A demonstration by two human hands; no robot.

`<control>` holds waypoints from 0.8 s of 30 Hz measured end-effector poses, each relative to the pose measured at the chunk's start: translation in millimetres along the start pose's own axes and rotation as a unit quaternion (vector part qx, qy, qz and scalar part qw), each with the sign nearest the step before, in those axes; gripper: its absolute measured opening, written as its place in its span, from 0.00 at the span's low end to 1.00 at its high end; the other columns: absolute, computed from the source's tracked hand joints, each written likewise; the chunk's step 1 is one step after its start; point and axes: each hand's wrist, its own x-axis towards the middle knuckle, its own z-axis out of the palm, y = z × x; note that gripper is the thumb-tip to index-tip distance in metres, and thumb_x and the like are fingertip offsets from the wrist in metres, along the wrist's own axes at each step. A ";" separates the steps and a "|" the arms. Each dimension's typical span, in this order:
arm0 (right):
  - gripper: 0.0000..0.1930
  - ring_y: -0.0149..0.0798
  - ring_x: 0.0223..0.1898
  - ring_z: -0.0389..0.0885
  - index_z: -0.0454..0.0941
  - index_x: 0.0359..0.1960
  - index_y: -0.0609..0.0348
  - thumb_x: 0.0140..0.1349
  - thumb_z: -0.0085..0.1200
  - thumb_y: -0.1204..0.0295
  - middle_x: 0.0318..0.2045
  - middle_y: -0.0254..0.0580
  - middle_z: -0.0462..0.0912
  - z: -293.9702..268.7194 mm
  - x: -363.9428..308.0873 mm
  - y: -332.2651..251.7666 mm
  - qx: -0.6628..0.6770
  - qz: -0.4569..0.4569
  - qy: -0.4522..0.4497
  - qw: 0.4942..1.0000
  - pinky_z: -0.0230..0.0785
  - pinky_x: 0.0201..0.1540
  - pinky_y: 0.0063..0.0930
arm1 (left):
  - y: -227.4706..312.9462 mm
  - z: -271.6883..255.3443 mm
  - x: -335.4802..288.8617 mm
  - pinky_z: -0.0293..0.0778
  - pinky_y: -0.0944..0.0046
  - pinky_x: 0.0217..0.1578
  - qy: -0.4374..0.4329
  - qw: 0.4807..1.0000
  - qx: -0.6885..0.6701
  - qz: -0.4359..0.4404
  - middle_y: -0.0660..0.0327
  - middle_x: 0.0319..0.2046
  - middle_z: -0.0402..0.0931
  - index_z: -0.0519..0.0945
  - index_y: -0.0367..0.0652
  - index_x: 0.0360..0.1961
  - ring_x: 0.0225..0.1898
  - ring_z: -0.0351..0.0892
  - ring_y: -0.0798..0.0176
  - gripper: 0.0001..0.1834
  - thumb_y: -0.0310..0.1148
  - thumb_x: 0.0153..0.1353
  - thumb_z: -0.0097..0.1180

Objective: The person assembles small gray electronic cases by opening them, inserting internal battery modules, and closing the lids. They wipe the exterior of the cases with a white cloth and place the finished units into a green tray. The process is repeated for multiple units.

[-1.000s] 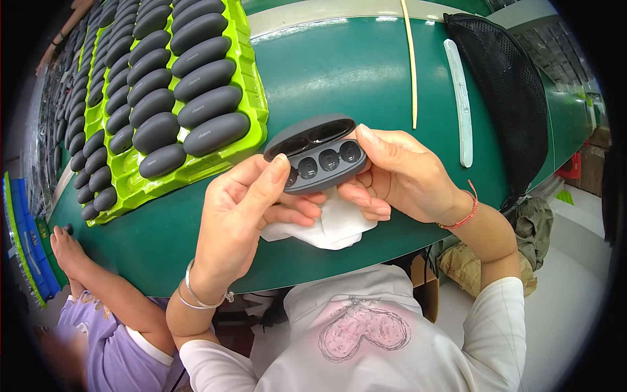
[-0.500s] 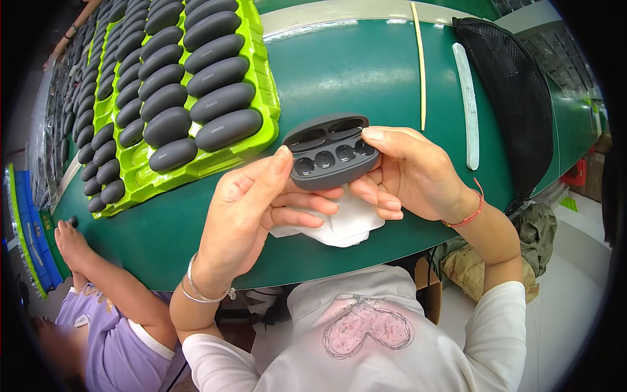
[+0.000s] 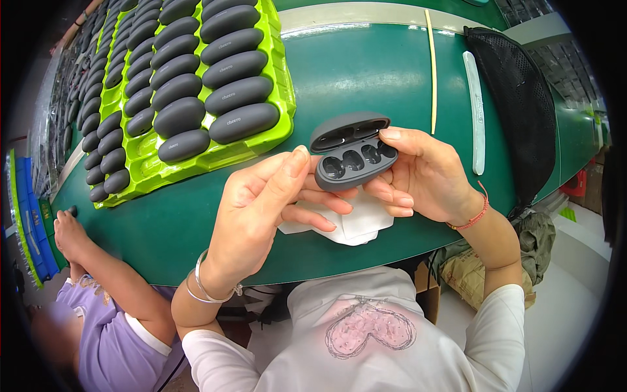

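A dark grey earbud charging case [image 3: 358, 175] hangs over the table with its lid [image 3: 346, 127] raised. Dark glossy hollows show inside; I cannot tell whether anything sits in them. My right hand [image 3: 428, 170] is closed on its right end, thumb at the top and fingers below. My left hand [image 3: 261, 202] is by the left end, its thumb clear of the case and its fingers apart. Some left fingers reach beneath or behind the case, where contact is partly hidden. A folded white cloth [image 3: 366, 222] lies below both hands.
A bright green tray [image 3: 284, 104] with rows of closed dark cases [image 3: 245, 123] stands to the left. Right lie a thin yellowish stick [image 3: 432, 78], a pale flat strip [image 3: 475, 111] and a black mesh bag [image 3: 516, 104]. At lower left, a person in purple [image 3: 121, 333] rests a hand [image 3: 68, 235] on the green table.
The open case has shifted right and tilted, its right end higher. My left thumb has come away from its edge. The tray and table items sit further right in view.
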 end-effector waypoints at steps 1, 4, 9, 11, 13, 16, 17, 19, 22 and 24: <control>0.20 0.27 0.16 0.62 0.73 0.39 0.66 0.70 0.39 0.58 0.21 0.41 0.73 0.8 0.1 -0.1 -0.009 -0.005 -0.001 1.000 0.59 0.20 0.23 | -0.6 -0.1 -1.0 0.83 0.66 0.31 -0.001 1.000 0.005 0.009 0.41 0.40 0.79 0.72 0.26 0.50 0.37 0.84 0.55 0.25 0.43 0.73 0.37; 0.19 0.26 0.17 0.65 0.73 0.40 0.66 0.71 0.40 0.60 0.22 0.40 0.74 3.6 -0.9 -0.2 -0.065 -0.041 0.010 0.997 0.61 0.20 0.21 | -1.3 5.5 -3.0 0.83 0.67 0.30 0.021 0.997 0.057 0.051 0.46 0.40 0.80 0.74 0.28 0.50 0.37 0.84 0.56 0.20 0.38 0.71 0.44; 0.17 0.24 0.20 0.70 0.74 0.47 0.66 0.72 0.42 0.63 0.27 0.39 0.78 12.2 -4.4 10.8 -0.285 -0.176 0.076 0.939 0.65 0.22 0.16 | -4.4 5.8 -1.9 0.83 0.66 0.34 0.052 0.992 0.064 0.095 0.52 0.42 0.79 0.75 0.28 0.50 0.38 0.83 0.60 0.16 0.31 0.69 0.48; 0.17 0.26 0.25 0.73 0.74 0.52 0.66 0.72 0.42 0.66 0.30 0.39 0.80 12.8 -6.0 7.5 -0.348 -0.168 0.066 0.920 0.69 0.28 0.20 | -9.5 3.2 -1.1 0.82 0.66 0.37 0.051 0.989 0.072 0.115 0.53 0.43 0.79 0.74 0.28 0.51 0.40 0.82 0.61 0.15 0.28 0.68 0.49; 0.17 0.28 0.28 0.75 0.73 0.52 0.66 0.72 0.42 0.66 0.31 0.39 0.80 12.2 -4.9 8.8 -0.431 -0.199 0.066 0.878 0.71 0.32 0.23 | -13.8 0.6 0.4 0.82 0.65 0.41 0.038 0.988 0.077 0.129 0.53 0.44 0.78 0.74 0.28 0.52 0.41 0.81 0.62 0.15 0.26 0.67 0.49; 0.14 0.37 0.33 0.80 0.73 0.52 0.66 0.70 0.44 0.72 0.37 0.47 0.81 4.5 1.1 18.6 -0.447 -0.271 0.057 0.851 0.73 0.38 0.27 | -14.7 3.5 -1.0 0.80 0.64 0.45 0.042 0.988 0.060 0.134 0.52 0.44 0.79 0.74 0.28 0.51 0.45 0.80 0.64 0.14 0.20 0.65 0.51; 0.14 0.39 0.34 0.81 0.73 0.52 0.66 0.69 0.45 0.73 0.39 0.49 0.81 0.0 4.0 23.8 -0.457 -0.310 0.054 0.832 0.73 0.39 0.28 | -15.6 4.2 -1.6 0.79 0.64 0.46 0.046 0.984 0.086 0.148 0.51 0.43 0.79 0.75 0.28 0.50 0.45 0.80 0.63 0.14 0.19 0.64 0.50; 0.13 0.45 0.38 0.83 0.74 0.51 0.67 0.66 0.46 0.77 0.41 0.52 0.81 -4.3 7.2 27.0 -0.505 -0.353 0.054 0.786 0.74 0.41 0.31 | -21.4 3.3 -2.7 0.79 0.64 0.47 0.059 0.974 0.137 0.171 0.50 0.42 0.80 0.75 0.28 0.50 0.47 0.80 0.62 0.14 0.16 0.62 0.50; 0.12 0.47 0.38 0.83 0.74 0.49 0.67 0.65 0.46 0.79 0.40 0.53 0.82 -2.1 8.3 29.3 -0.523 -0.374 0.075 0.763 0.74 0.41 0.31 | -24.7 4.3 4.1 0.80 0.66 0.44 0.070 0.968 0.163 0.175 0.51 0.38 0.82 0.76 0.27 0.49 0.44 0.82 0.61 0.15 0.14 0.60 0.50; 0.12 0.47 0.38 0.83 0.75 0.47 0.67 0.64 0.46 0.80 0.39 0.53 0.82 -1.8 13.2 29.3 -0.516 -0.396 0.084 0.755 0.74 0.41 0.31 | -26.5 3.5 9.2 0.81 0.65 0.41 0.074 0.965 0.176 0.181 0.51 0.35 0.83 0.76 0.28 0.48 0.40 0.83 0.62 0.13 0.15 0.61 0.51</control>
